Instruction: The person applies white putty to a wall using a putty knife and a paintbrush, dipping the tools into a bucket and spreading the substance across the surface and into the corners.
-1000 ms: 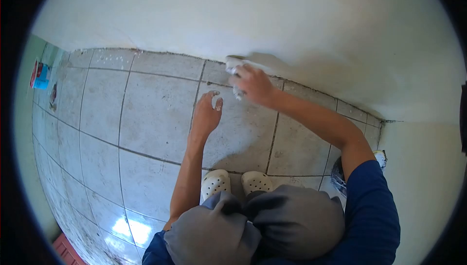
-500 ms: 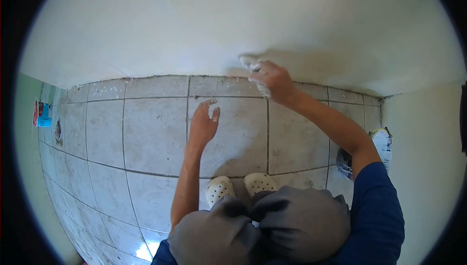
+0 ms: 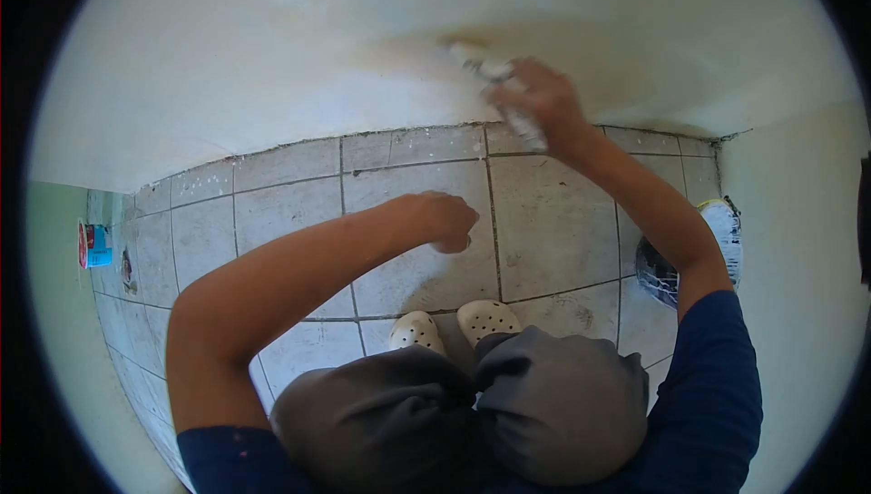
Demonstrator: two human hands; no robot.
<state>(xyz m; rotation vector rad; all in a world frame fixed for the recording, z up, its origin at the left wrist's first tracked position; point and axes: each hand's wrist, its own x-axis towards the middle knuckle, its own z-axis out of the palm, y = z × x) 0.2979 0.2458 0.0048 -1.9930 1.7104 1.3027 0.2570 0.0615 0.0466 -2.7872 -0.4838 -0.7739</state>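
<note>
My right hand (image 3: 542, 106) is closed around the handle of a paint-smeared paintbrush (image 3: 481, 63), blurred by motion. Its whitish head is up at the lower part of the pale wall (image 3: 272, 58), and the handle end sticks out below my fist. My left hand (image 3: 446, 222) hovers over the floor tiles, back of the hand up, fingers curled in. Nothing shows in it, though its palm is hidden.
Beside my right arm stands a paint-streaked bucket (image 3: 660, 272), next to a white paint-spattered lid or container (image 3: 723, 235). A blue and red tub (image 3: 95, 244) is at the far left. My cream clogs (image 3: 488, 316) rest on the tiled floor (image 3: 281, 195).
My right hand has raised the paintbrush higher on the wall. My left hand has swung right across the floor, and its fingers have gone from spread to curled.
</note>
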